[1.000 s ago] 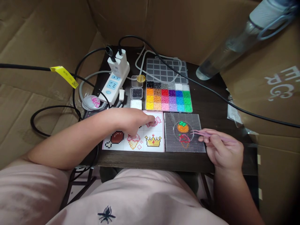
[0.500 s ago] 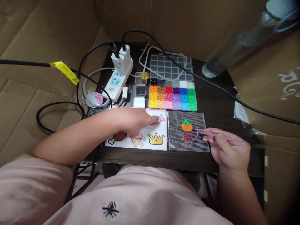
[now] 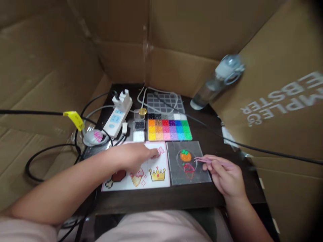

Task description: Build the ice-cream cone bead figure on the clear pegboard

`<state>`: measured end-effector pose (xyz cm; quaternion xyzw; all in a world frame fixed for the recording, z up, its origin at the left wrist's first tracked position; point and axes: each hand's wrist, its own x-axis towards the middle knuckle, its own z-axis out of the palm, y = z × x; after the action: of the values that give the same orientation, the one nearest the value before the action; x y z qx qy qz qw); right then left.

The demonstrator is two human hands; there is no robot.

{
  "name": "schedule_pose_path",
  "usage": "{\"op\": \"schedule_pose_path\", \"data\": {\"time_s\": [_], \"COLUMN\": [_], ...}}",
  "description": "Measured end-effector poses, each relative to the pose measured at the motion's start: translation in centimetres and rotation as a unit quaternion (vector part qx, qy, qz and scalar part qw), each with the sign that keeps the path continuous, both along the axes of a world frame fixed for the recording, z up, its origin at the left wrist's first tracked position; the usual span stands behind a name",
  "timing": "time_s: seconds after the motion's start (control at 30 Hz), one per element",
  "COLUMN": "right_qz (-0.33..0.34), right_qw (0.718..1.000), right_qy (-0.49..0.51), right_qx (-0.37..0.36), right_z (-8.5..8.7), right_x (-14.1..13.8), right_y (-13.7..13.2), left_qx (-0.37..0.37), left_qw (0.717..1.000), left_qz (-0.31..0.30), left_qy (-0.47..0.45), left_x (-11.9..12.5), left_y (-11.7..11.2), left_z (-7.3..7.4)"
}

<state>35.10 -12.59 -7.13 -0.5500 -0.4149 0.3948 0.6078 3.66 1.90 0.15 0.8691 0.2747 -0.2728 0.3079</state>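
My left hand (image 3: 137, 156) lies over a printed pattern sheet (image 3: 148, 186), its index finger stretched out to a small pink design; nothing is in it. An ice cream cone picture (image 3: 137, 178) and a crown picture (image 3: 157, 174) show below that hand. In my right hand (image 3: 227, 176) a pair of pink tweezers (image 3: 222, 163) is gripped, tips pointing left over a clear pegboard (image 3: 174, 161). On the board sit an orange fruit of fuse beads (image 3: 186, 156) with a green top and a red-and-brown bead cone outline (image 3: 189, 170). Whether the tips hold a bead is too small to tell.
Behind the sheet stands a compartment box of coloured beads (image 3: 169, 130), with small cases of black beads (image 3: 139, 125) and white beads (image 3: 138, 136) on its left. A power strip (image 3: 114, 121), cables and a water bottle (image 3: 214, 84) are farther out. Cardboard walls surround the table.
The camera view has tilted up, so the table sits lower and the whole bottle shows. Both hands keep nearly the same pose over the sheet and beside the board.
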Motion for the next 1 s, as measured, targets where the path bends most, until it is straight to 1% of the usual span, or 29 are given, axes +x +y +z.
{"op": "schedule_pose_path", "data": {"time_s": [0.07,0.13,0.3,0.37,0.47,0.5,0.57,0.67,0.73,0.87,1.0], "right_qz": [0.005,0.009,0.036,0.054,0.084,0.096,0.125,0.165,0.176,0.191,0.196], "right_qw": [1.000,0.999,0.995,0.990,0.980,0.975,0.962,0.944,0.938,0.936,0.932], "right_qy": [-0.011,-0.028,-0.093,-0.129,-0.177,-0.197,-0.242,-0.282,-0.294,-0.290,-0.295], "right_qx": [0.013,0.020,0.011,-0.002,-0.022,-0.023,-0.002,0.044,0.049,0.052,0.078], "right_z": [0.4,0.8,2.6,3.4,4.6,4.9,5.2,4.9,4.2,2.9,2.2], "right_x": [0.4,0.8,1.1,0.4,-1.4,-2.1,-3.5,-5.2,-5.9,-6.4,-6.7], "right_y": [0.8,2.1,7.0,9.0,11.7,12.4,13.8,15.4,15.9,16.0,15.8], "left_qx": [0.012,0.017,0.034,0.033,0.027,0.027,0.026,0.027,0.029,0.024,0.017], "left_qw": [1.000,1.000,0.999,0.999,0.999,0.999,0.999,0.999,0.999,1.000,0.999], "left_qz": [-0.003,-0.001,0.019,0.026,0.029,0.027,0.023,0.020,0.016,0.020,0.027], "left_qy": [-0.001,-0.008,0.014,0.026,0.033,0.030,0.020,0.008,0.004,0.005,0.012], "left_x": [0.0,0.1,0.2,0.3,0.3,0.4,0.4,0.3,0.1,0.0,0.1], "left_y": [0.0,-0.1,-0.3,-0.3,-0.2,-0.2,-0.1,0.0,0.0,0.0,0.1], "left_z": [0.2,0.5,0.8,0.9,0.8,0.8,0.6,0.3,0.0,-0.5,-0.6]}}
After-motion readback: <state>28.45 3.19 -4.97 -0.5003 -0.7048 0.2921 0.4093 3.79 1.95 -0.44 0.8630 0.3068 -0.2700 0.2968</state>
